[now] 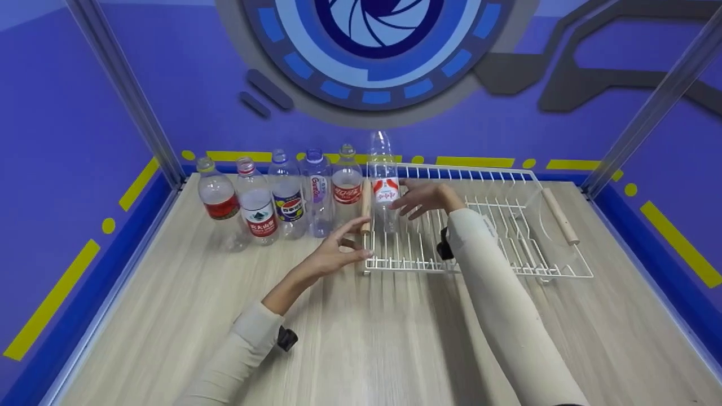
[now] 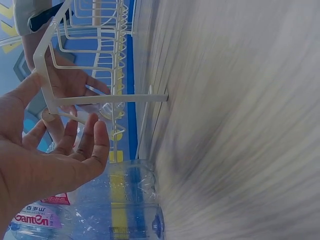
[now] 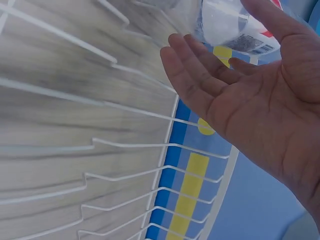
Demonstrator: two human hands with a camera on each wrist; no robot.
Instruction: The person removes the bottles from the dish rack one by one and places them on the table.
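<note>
A clear bottle with a red-and-white label (image 1: 386, 190) stands upright in the left end of a white wire rack (image 1: 420, 265). My right hand (image 1: 424, 197) is right beside it, fingers spread and loosely bent toward the label. In the right wrist view the right hand (image 3: 260, 95) overlaps the bottle (image 3: 225, 22), its fingers extended. At the rack's left end, my left hand (image 1: 333, 255) has its thumb at the front corner and a finger by the wooden handle (image 1: 366, 207). The left wrist view shows the left hand (image 2: 55, 155) with relaxed fingers below the rack's end frame (image 2: 110, 99).
Left of the rack, several capless bottles stand in a row, among them a Pepsi-type bottle (image 1: 289, 207), a purple-tinted bottle (image 1: 318, 194) and a red-labelled bottle (image 1: 221, 206). A second wooden handle (image 1: 560, 216) forms the rack's right end. Blue-purple panels (image 1: 316, 132) enclose the table (image 1: 361, 349).
</note>
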